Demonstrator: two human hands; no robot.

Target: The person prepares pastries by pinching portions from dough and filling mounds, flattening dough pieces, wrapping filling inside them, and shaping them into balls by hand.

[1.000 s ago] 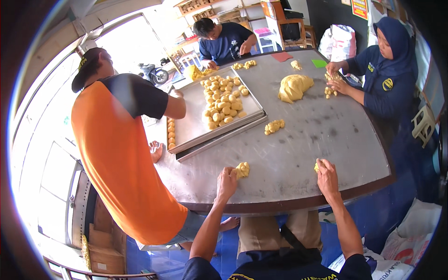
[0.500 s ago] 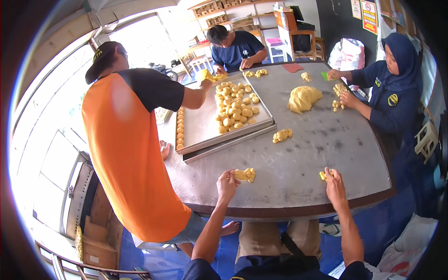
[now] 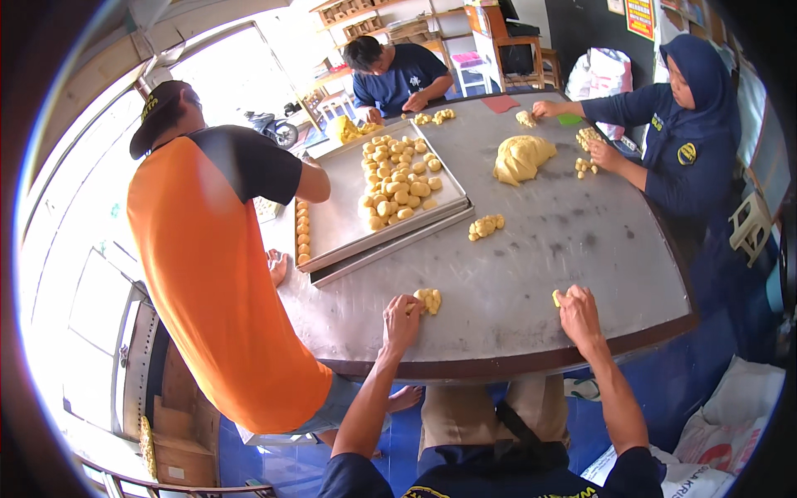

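Observation:
Near the front of the metal table, my left hand [image 3: 401, 322] is closed, its fingertips pinched at a small cluster of yellow dough pieces [image 3: 428, 300]. My right hand [image 3: 579, 314] rests farther right on the tabletop, its fingers curled round a small piece of dough [image 3: 556, 297] that pokes out at the thumb side. How much dough lies under that hand is hidden. Beyond the hands lies another clump of small dough pieces [image 3: 486, 227], touched by no one. A large smooth mound of dough [image 3: 524, 159] sits farther back.
A metal tray [image 3: 332, 236] holds many dough balls [image 3: 397, 187]. At the left leans a person in an orange shirt [image 3: 216, 274]. Another person [image 3: 403, 79] works at the far end, and one in a dark headscarf [image 3: 697, 133] handles dough at the right. White sacks [image 3: 722, 432] lie lower right.
The longer dough strip at my left hand is now a shorter cluster by the fingertips. My right hand has lowered over its dough piece. The orange-shirted person's arm has drawn back from the yellow heap.

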